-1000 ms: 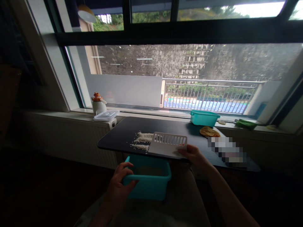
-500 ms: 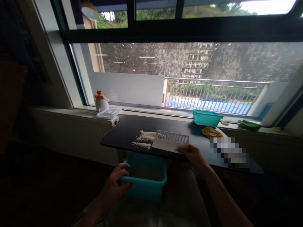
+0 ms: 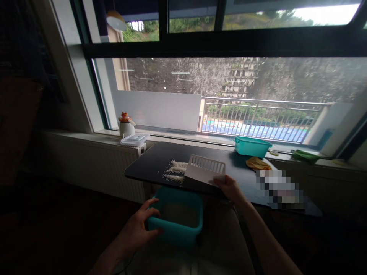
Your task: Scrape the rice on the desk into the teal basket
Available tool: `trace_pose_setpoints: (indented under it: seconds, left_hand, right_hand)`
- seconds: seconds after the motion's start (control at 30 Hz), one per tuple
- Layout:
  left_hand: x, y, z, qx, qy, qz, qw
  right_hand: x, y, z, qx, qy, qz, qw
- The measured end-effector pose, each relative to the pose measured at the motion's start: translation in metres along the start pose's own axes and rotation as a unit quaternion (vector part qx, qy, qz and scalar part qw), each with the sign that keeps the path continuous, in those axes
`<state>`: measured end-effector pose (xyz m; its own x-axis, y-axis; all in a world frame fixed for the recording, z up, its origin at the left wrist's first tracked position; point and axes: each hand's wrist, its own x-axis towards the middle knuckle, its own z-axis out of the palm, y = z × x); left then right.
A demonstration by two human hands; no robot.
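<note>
My right hand (image 3: 228,187) pinches the near right corner of a flat white scraper (image 3: 203,175) with a row of slots along its far side. The scraper is tilted over the black table, its left edge at several streaks of white, rice-like grains (image 3: 177,168). Below the table's front edge, a teal plastic tub (image 3: 179,236) stands in my lap. Gripping its left rim is my left hand (image 3: 140,225), fingers over the edge and thumb on the near side. The inside of the tub is dim; what covers its bottom I cannot make out.
The black table (image 3: 155,156) stands below the window. A second teal tub (image 3: 252,147), a yellow cloth (image 3: 258,163) and a blurred-out item (image 3: 282,189) are on its right. A clear plastic lid (image 3: 134,139) and white pot (image 3: 126,128) stand left, by the radiator (image 3: 114,164).
The scraper has shifted slightly left, and its slotted side has tipped up a little. My left hand keeps its hold on the tub. The whole view has tilted slightly upward.
</note>
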<state>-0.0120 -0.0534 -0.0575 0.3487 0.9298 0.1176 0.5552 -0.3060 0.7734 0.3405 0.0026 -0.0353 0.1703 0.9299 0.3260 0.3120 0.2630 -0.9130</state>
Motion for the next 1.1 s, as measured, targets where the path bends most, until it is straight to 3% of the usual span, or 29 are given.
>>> trace_pose_setpoints:
  seconds: [0.4,0.77,1.1]
  left_hand:
    - [0.006,0.011,0.013,0.032,0.032,0.01,0.999]
    - [0.01,0.03,0.02,0.04,0.065,0.064,0.995]
    - [0.008,0.033,0.018,0.053,0.075,0.069,0.993]
  right_hand:
    - [-0.009,-0.003,-0.001,-0.004,-0.003,-0.02,1.0]
    - [-0.016,-0.019,-0.011,0.058,-0.122,0.01,0.991]
    - [-0.014,-0.018,-0.008,0.064,-0.097,0.018,0.993]
